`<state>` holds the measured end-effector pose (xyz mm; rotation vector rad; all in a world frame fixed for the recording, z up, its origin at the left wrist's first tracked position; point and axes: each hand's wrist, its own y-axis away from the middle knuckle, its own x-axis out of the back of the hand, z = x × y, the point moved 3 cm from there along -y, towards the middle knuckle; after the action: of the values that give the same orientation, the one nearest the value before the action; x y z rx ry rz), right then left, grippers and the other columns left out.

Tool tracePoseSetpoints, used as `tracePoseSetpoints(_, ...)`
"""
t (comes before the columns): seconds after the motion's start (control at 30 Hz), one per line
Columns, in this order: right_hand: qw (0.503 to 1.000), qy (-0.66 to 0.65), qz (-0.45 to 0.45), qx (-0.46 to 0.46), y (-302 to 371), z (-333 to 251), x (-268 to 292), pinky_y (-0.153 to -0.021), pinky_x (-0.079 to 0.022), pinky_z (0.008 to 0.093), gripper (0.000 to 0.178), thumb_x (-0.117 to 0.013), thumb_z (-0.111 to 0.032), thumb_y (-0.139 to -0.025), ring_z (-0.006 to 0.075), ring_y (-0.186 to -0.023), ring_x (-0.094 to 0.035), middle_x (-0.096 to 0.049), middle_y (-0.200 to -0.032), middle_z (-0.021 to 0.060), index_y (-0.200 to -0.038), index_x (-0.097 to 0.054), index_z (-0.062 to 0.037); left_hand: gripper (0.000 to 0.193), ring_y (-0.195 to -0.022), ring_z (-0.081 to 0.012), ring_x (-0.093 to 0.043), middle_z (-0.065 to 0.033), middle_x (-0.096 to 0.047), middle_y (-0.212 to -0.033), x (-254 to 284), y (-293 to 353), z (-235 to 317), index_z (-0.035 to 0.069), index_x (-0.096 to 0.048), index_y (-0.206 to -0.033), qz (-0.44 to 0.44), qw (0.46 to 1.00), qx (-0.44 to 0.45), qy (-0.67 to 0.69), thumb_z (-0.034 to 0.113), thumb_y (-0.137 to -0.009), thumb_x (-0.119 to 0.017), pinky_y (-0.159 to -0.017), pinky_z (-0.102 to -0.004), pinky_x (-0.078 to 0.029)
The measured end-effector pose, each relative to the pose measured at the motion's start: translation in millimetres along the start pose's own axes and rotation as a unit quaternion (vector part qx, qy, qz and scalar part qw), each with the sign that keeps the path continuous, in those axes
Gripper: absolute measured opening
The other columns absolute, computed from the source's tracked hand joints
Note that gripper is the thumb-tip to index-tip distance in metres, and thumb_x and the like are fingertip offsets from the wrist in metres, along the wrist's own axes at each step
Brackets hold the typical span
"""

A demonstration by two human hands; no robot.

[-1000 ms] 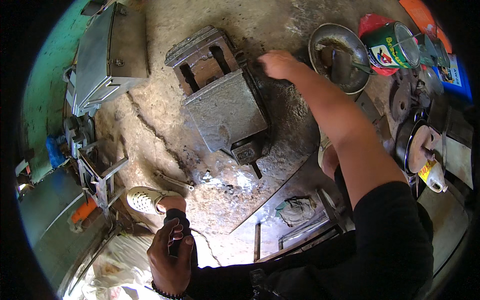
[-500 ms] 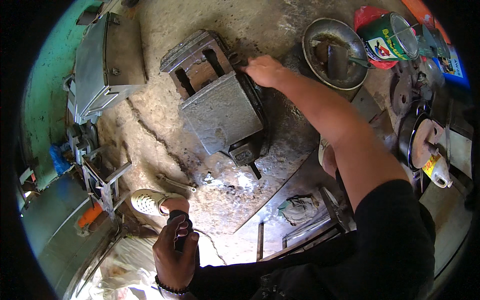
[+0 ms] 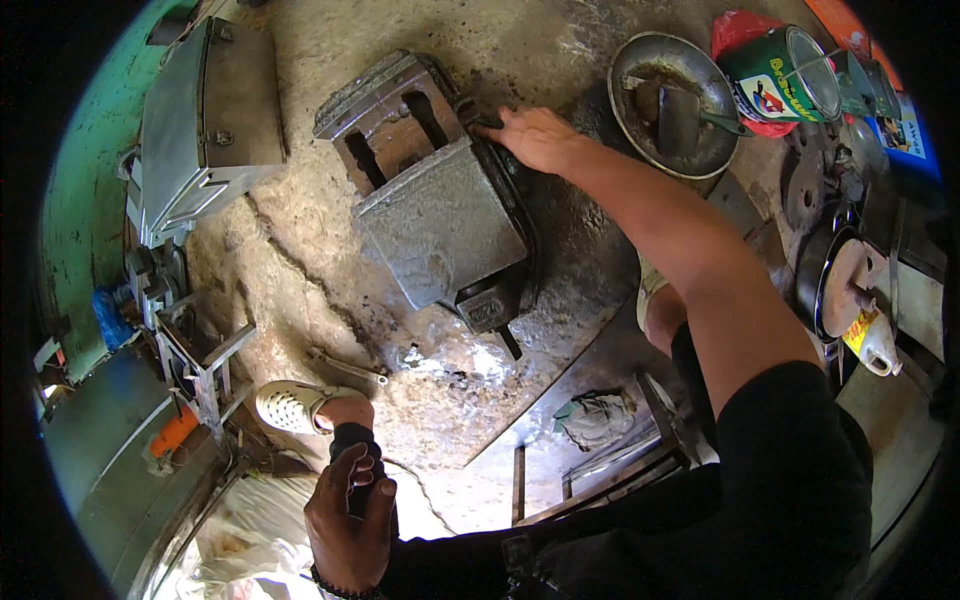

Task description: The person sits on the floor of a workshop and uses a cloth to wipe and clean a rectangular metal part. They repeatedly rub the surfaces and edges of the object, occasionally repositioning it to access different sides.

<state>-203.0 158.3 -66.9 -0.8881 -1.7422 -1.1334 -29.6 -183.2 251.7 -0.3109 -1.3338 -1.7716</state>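
A heavy grey metal vise (image 3: 445, 225) lies on the floor in front of me, with two long slots (image 3: 425, 120) in its far part and a short rod at its near end. My right hand (image 3: 540, 138) reaches to the vise's far right side. Its fingers are stretched out and apart, with the fingertips at the edge of the metal; nothing shows in the grip. At the lower left, my left hand (image 3: 350, 520) hovers over my lower leg, wearing a dark bead bracelet. Its fingers are loosely bent, the thumb stands apart, and it is empty.
A wrench (image 3: 347, 366) lies near my shoe (image 3: 290, 405). To the right are a pan (image 3: 672, 165) holding a brush, a green can (image 3: 780, 75) and metal discs (image 3: 803, 185). A metal box (image 3: 210, 120) stands left; a crumpled cloth (image 3: 597, 418) lies near me.
My right hand's fingers have loosened and straightened at the vise's side, and the hand has shifted slightly to the right. My left hand stays over the leg. The view has moved a little.
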Motion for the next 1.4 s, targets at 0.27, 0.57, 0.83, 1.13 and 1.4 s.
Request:
tracePoseSetpoints(0.27, 0.997, 0.004, 0.071, -0.004, 6, 10, 21, -0.095, -0.054, 0.0470, 0.054, -0.053, -0.009, -0.093, 0.0399, -0.111, -0.063, -0.053, -0.138, 0.0233, -0.145, -0.050, -0.0268, 0.040, -0.091, -0.0231, -0.067, -0.0172, -0.069, -0.104, 0, -2, 1, -0.002, -0.059, -0.125, 0.012, 1.000, -0.012, 0.015, 0.009, -0.088, -0.067, -0.076, -0.0330, -0.053)
tracePoseSetpoints(0.57, 0.990, -0.101, 0.090, -0.029, -7, 0, 15, -0.104, -0.048, 0.0428, 0.061, -0.055, -0.003, -0.088, 0.0368, -0.127, -0.054, -0.044, -0.149, 0.0210, -0.144, -0.050, -0.0239, 0.041, -0.093, -0.0240, -0.067, -0.0171, -0.068, -0.106, -5, -4, 2, -0.003, -0.059, -0.125, -0.014, 1.000, -0.017, -0.016, 0.012, -0.089, -0.068, -0.077, -0.0345, -0.054)
tracePoseSetpoints(0.83, 0.999, -0.033, -0.040, 0.014, -15, 11, 11, -0.102, -0.048, 0.0444, 0.047, -0.046, -0.021, -0.099, 0.0389, -0.119, -0.057, -0.057, -0.131, 0.0236, -0.144, -0.048, -0.0077, 0.041, -0.093, -0.0239, -0.067, -0.0174, -0.068, -0.105, -11, -9, 8, -0.004, -0.059, -0.125, -0.026, 0.998, -0.058, -0.025, 0.016, -0.090, -0.069, -0.080, -0.0348, -0.053)
tracePoseSetpoints(1.13, 0.989, 0.115, 0.051, 0.075, -12, -9, 24, -0.072, -0.059, 0.0437, 0.024, -0.057, -0.017, -0.087, 0.0335, -0.087, -0.071, -0.070, -0.103, 0.0207, -0.091, -0.074, -0.0008, 0.043, -0.091, -0.0316, -0.069, -0.0206, -0.069, -0.100, -10, -5, 10, -0.005, -0.060, -0.120, -0.001, 1.000, -0.024, -0.013, 0.013, -0.084, -0.073, -0.081, -0.0391, -0.054)
tracePoseSetpoints(1.4, 0.972, -0.203, 0.049, -0.107, 13, 1, -5, -0.096, -0.049, 0.0457, 0.051, -0.052, -0.010, -0.087, 0.0383, -0.114, -0.059, -0.063, -0.115, 0.0218, -0.138, -0.055, -0.0126, 0.044, -0.095, -0.0261, -0.067, -0.0188, -0.068, -0.107, -7, -7, 6, -0.004, -0.057, -0.128, -0.035, 0.997, -0.053, -0.039, 0.010, -0.088, -0.069, -0.081, -0.0367, -0.054)
